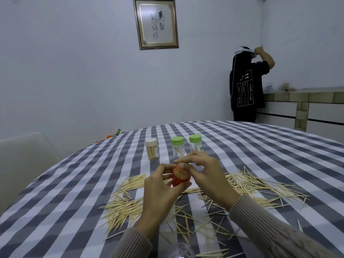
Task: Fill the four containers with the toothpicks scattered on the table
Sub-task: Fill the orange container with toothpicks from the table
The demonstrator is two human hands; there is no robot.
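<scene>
The left hand (163, 185) is gripping the small red plastic container (180, 180); the right hand (202, 170) is pinching light, stiff, sharp-tipped wooden toothpicks (179, 173) into it; best held mid-shaft in bundles.

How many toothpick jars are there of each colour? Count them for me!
Green-lidded jars: 2
White-lidded jar: 1
Red jar, held in the left hand, right hand at its top: 1
Total: 4
</scene>
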